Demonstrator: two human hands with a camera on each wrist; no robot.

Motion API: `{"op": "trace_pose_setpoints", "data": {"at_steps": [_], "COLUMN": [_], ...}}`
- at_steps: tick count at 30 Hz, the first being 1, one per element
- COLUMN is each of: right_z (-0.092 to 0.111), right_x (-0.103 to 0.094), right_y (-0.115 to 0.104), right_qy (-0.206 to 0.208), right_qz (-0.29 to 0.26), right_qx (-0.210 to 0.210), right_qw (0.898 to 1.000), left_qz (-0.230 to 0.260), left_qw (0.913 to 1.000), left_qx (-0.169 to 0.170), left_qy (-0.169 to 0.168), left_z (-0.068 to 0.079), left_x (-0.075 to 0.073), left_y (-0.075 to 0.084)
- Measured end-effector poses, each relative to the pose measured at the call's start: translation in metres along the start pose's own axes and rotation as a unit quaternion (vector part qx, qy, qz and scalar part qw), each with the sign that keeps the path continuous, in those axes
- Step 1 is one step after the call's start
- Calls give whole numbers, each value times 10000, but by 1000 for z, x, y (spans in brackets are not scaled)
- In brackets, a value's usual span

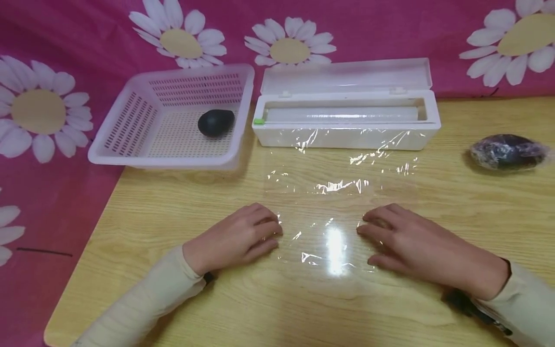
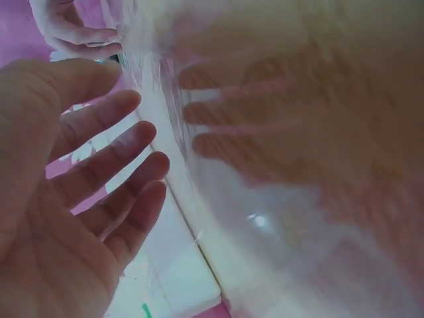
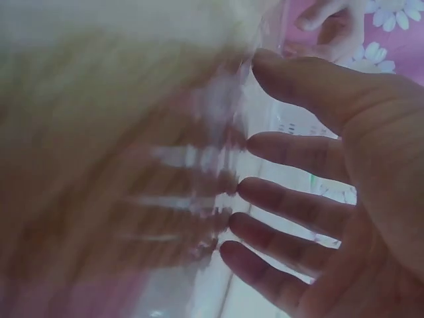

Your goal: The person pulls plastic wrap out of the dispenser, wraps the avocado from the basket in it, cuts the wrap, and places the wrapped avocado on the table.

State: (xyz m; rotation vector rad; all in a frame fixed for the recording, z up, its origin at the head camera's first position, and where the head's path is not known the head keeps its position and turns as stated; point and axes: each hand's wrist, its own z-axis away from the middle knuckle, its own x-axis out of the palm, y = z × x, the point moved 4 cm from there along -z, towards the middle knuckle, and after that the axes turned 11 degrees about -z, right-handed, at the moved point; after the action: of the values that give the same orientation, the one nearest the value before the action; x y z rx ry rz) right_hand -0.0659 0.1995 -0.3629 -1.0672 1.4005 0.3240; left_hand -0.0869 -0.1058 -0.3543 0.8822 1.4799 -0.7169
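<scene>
A sheet of clear cling film [image 1: 334, 187] runs from the white dispenser box [image 1: 347, 140] down onto the wooden table. My left hand [image 1: 236, 238] is at the film's left edge, its fingers spread and slightly bent, fingertips right at the film. Opposite it, my right hand [image 1: 416, 246] touches the right edge the same way, palm down. Both wrist views show the fingers [image 2: 136, 136] apart and relaxed, with the fingertips [image 3: 255, 189] close to the table. Inside the box lies the film roll [image 1: 342, 114], under a raised lid [image 1: 347, 77].
A white plastic basket [image 1: 165, 161] at the back left holds a dark egg-shaped thing [image 1: 216, 123]. Another dark oval thing [image 1: 507, 152], wrapped in film, lies at the right. Behind the table hangs a pink cloth [image 1: 368, 24] with white flowers.
</scene>
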Motion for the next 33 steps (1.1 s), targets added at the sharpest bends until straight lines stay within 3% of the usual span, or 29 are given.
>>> {"op": "trace_pose_setpoints", "data": {"at_steps": [8,13,17,25,33], "right_z": [3,1,0,6,7], "right_x": [-1,-7,-11,-18,-17], "right_y": [-8,-3,7,19,20], "right_qy": [-56,210,340,172,-75], "right_qz": [94,51,-31,-201,-191], "right_qx": [-156,-174,-116,66,258], "right_qw": [9998,9996,9993,9996,9995], "left_qz": [-237,-326,-444,-563,-653], "left_qw": [9984,9971,9975,9984,9972], "left_qx": [1,-81,-8,-40,-272], "left_qy": [-513,-677,-555,92,-225], "left_z": [-1,1,4,-1,-1], "left_x": [8,8,6,2,8], "left_y": [5,6,8,8,6]}}
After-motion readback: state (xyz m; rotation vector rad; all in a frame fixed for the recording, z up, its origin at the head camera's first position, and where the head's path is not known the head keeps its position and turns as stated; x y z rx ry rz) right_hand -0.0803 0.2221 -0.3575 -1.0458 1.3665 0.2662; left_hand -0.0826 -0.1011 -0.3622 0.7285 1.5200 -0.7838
